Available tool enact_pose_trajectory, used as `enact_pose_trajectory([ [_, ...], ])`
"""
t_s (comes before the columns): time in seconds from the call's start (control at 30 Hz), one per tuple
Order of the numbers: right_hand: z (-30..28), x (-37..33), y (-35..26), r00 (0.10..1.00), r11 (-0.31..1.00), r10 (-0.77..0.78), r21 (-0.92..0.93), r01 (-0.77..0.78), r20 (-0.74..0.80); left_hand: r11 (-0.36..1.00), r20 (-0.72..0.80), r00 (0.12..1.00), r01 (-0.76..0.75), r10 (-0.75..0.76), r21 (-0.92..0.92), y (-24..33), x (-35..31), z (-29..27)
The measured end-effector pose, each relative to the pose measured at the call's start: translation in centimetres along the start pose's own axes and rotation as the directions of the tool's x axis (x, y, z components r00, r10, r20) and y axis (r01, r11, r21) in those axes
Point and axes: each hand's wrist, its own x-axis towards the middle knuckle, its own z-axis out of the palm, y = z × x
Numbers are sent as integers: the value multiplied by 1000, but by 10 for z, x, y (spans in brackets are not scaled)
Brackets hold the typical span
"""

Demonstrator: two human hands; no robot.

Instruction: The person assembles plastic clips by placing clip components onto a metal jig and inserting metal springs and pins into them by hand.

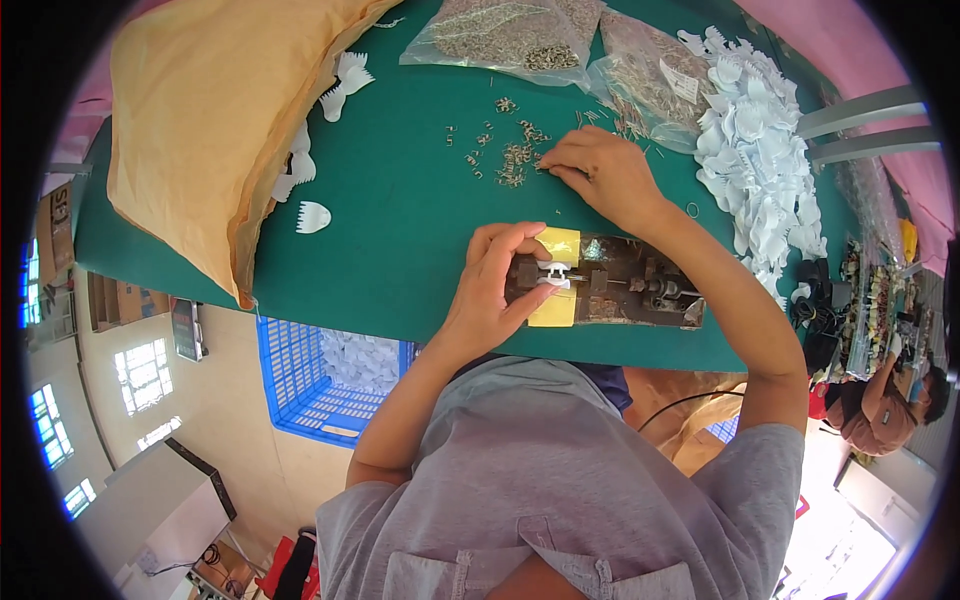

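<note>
My left hand pinches a small white plastic piece between thumb and forefinger, against the left end of a dark metal jig. Yellow tape wraps the jig near that end. Farther off, my right hand has its thumb and forefinger closed at the right edge of a loose pile of small curled metal clips. Whatever lies between those fingertips is too small to make out. Thin metal pins lie scattered just beyond my right hand.
Clear bags of small metal parts lie at the far edge of the green table. White comb-toothed plastic pieces are heaped at right; a large tan sack fills the left. Below stands a blue crate. Another person is at far right.
</note>
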Motion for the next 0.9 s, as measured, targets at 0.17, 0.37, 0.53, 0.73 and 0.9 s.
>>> enact_pose_trajectory([
  [0.17, 3, 3, 12, 993, 997, -80, 16, 79, 83, 998, -1, 999, -51, 51, 23, -5, 1, -1],
  [0.37, -5, 15, 16, 983, 994, -1, 110, -20, 182, 1000, 11, 1000, 12, -12, -6, -1, -1, 1],
  [0.53, -14, 14, 12, 971, 988, -85, 144, 53, 222, 1000, 5, 1000, 15, -15, -21, -1, -1, 2],
  [0.73, -43, -32, -62, 905, 765, 334, 486, -423, 262, 1000, -12, 1000, 17, -16, 6, -1, -1, 0],
  [0.9, -35, -64, -92, 946, 862, 287, 391, -323, 148, 998, -6, 998, 56, -56, -38, -3, -2, 1],
])
